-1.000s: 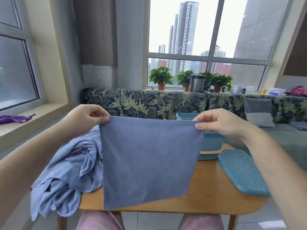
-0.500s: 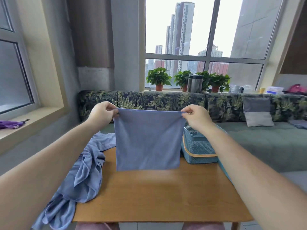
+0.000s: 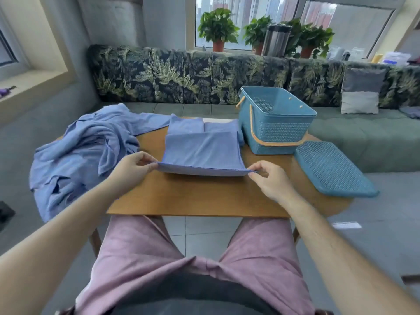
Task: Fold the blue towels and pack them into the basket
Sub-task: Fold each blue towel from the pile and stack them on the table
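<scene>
A blue towel (image 3: 200, 151) lies spread on the wooden table (image 3: 204, 196), its far part flat and its near edge lifted just above the tabletop. My left hand (image 3: 134, 169) pinches the near left corner and my right hand (image 3: 268, 178) pinches the near right corner. A heap of crumpled blue towels (image 3: 84, 151) covers the table's left end and hangs over its edge. The teal basket (image 3: 275, 123) with a tan handle stands open at the table's back right, and what is inside it cannot be seen.
The basket's teal lid (image 3: 331, 169) lies flat at the table's right end, partly over the edge. A leaf-patterned sofa (image 3: 181, 73) runs behind the table. My legs in pink trousers (image 3: 195, 264) are under the near edge.
The towel, held up in the air before, has come down onto the table with its far part laid flat. Both hands moved down and nearer while still pinching the corners. The camera tilted downward.
</scene>
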`<state>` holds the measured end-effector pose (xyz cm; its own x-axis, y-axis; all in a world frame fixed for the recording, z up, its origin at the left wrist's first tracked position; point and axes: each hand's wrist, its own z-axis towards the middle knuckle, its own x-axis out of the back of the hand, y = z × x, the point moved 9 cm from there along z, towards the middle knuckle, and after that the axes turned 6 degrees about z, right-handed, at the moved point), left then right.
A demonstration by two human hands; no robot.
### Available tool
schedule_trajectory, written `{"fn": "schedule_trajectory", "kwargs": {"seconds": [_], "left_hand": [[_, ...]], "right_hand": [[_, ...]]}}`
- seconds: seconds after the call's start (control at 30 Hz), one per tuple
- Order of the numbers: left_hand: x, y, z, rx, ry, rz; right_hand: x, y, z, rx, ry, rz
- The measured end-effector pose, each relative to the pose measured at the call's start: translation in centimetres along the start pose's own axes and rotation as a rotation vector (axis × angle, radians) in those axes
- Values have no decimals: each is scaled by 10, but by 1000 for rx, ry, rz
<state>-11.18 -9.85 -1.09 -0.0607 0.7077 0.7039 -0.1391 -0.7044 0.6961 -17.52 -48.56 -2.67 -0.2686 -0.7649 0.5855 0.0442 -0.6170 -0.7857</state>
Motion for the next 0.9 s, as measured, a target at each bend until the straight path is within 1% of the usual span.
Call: {"fn": "schedule_trajectory", "kwargs": {"seconds": [0.1, 0.23, 0.33, 0.4, 0.53, 0.63, 0.9], "left_hand": [[-33, -28, -17, 31, -84, -6], [-49, -42, -27, 43, -133, -43], [-50, -47, -29, 48, -139, -54], [-46, -48, -31, 50, -123, -54], [-40, -45, -30, 65, -94, -211], [-39, -42, -17, 71, -61, -257], [-51, -40, 59, 123, 60, -107]], "right_hand": [[-24, 40, -21, -58, -68, 48], [-32, 51, -30, -71, -104, 98], [-33, 51, -29, -70, -132, 123], [-29, 48, -28, -55, -113, 170], [-21, 47, -25, -55, -67, 233], [-21, 46, -12, -68, -44, 239], [-35, 52, 59, -162, 7, 137]]}}
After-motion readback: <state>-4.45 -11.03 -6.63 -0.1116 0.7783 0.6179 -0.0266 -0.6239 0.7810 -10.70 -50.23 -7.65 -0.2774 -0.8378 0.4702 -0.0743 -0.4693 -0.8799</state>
